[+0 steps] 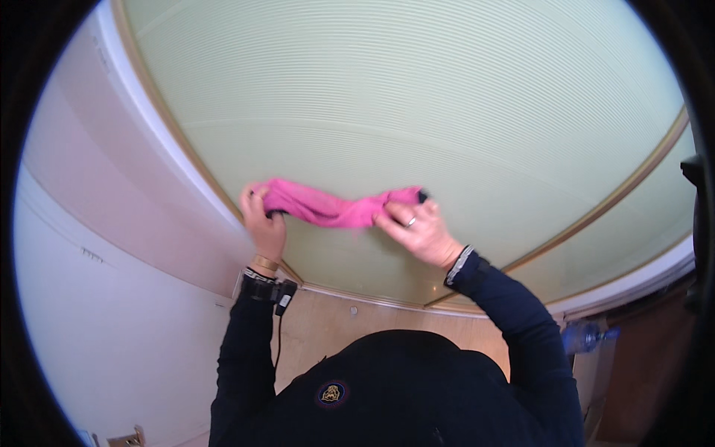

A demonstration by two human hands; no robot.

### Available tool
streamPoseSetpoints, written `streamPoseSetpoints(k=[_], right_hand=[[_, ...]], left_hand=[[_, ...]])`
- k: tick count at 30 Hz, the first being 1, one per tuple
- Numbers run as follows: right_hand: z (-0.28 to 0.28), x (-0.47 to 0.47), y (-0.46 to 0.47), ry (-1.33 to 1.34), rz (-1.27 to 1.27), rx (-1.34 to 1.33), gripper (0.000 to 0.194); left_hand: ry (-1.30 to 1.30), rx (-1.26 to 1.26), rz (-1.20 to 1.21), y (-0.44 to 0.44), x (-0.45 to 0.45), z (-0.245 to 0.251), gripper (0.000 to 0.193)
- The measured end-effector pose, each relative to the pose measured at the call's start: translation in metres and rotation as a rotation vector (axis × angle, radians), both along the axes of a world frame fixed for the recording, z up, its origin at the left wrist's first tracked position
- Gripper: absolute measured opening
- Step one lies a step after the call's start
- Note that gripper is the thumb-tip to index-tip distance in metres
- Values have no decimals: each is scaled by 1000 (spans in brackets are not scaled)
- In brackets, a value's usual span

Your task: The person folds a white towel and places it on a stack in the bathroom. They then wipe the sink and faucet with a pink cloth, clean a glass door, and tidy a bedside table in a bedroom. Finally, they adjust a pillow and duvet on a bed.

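A pink cloth, twisted lengthwise and showing dark patches at its ends, hangs between my two hands. My left hand grips its left end near the door frame's gold edge. The right end is held by my right hand, which wears a ring. Behind the cloth stands a large pale green, finely ribbed panel in a gold-coloured frame. Whether the cloth touches the panel, I cannot tell. A band circles my left wrist, and a small black device with a cable sits at the cuff.
On the left is a white door with a metal handle. Light flooring lies below, with a small pale object on it. A clear plastic bottle stands right of my right arm, beside a brown surface.
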State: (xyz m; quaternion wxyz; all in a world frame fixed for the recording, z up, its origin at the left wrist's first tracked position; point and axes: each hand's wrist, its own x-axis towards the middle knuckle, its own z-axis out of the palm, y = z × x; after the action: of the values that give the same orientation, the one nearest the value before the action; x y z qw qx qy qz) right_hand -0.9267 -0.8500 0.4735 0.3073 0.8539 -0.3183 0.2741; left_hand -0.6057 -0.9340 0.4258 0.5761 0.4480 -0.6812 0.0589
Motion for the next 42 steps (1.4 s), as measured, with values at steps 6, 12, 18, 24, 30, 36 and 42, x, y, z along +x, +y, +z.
streamPoseSetpoints(k=[6, 12, 18, 24, 30, 36, 42], right_hand=[[151, -69, 8, -144, -117, -518, 37], [231, -142, 39, -239, -340, -822, 37], [85, -179, 83, -394, -475, -492, 36], [-79, -198, 143, -328, -495, 75, 34], [-87, -210, 191, -466, -372, -64, 25], [54, -307, 201, -647, -560, -444, 30], [67, -359, 239, -628, -435, -433, 39]], left_hand=[[-55, -406, -101, 9, -72, 173, 54], [-84, -652, -365, 12, -146, 245, 50], [-296, -605, -492, 29, -200, 171, 27], [-537, -354, -709, 66, -242, 56, 19], [-511, -304, -736, 117, -250, 39, 26], [-464, -711, -549, 193, -326, 151, 31], [-826, -651, -339, 259, -427, 194, 8]])
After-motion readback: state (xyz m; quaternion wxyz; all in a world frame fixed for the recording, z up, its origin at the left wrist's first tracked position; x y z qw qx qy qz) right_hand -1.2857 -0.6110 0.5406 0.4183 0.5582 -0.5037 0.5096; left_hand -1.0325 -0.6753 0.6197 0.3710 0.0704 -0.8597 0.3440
